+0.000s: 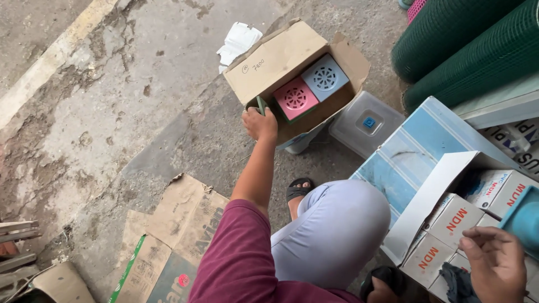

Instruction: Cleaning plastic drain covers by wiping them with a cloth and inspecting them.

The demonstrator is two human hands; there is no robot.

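The open cardboard box [281,59] on the concrete floor [112,112] holds a blue square grate [325,77] and a pink one [295,98] just beyond the left hand [260,124], whose grip closes on a green piece [261,105] at the box's edge, while the right hand [497,264], loosely curled and holding nothing, rests on small white cartons [449,224] well apart.

I see a rough concrete floor [112,101], stained and cracked, with a pale painted stripe [50,59] crossing the upper left corner. Flattened cardboard [168,247] lies on it at the bottom, beside some grey wooden slats [17,247] at the left edge. Rolls of green wire mesh [466,45] lie at the upper right (two, as far as I can tell). The light is flat daylight, with no hard shadows.
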